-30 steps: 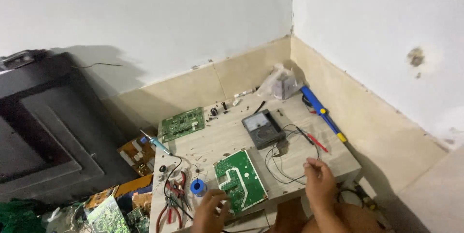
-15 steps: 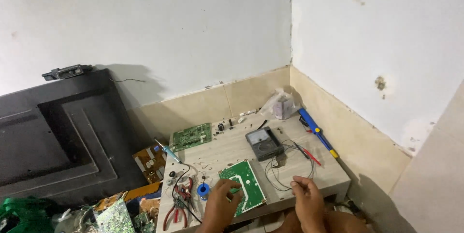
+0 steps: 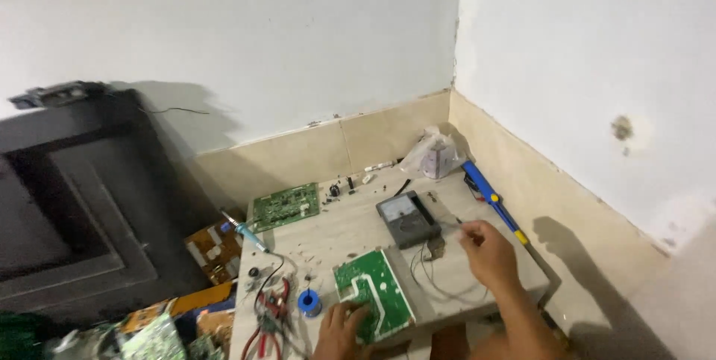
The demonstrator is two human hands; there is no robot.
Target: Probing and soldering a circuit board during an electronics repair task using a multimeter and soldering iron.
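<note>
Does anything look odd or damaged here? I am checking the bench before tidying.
The right wall has brown chipped patches. Small parts lie scattered at the table's back edge, and circuit boards are heaped on the floor to its left.

Soft, even indoor light falls from above and somewhat from the right, leaving the white walls bright without glare. The dark cabinet point(image 3: 67, 203) throws a broad grey shadow on the wall behind it, and another shadow lies right of the table point(image 3: 477, 270). Detail is slightly soft throughout, blurrier toward the lower left corner.
</note>
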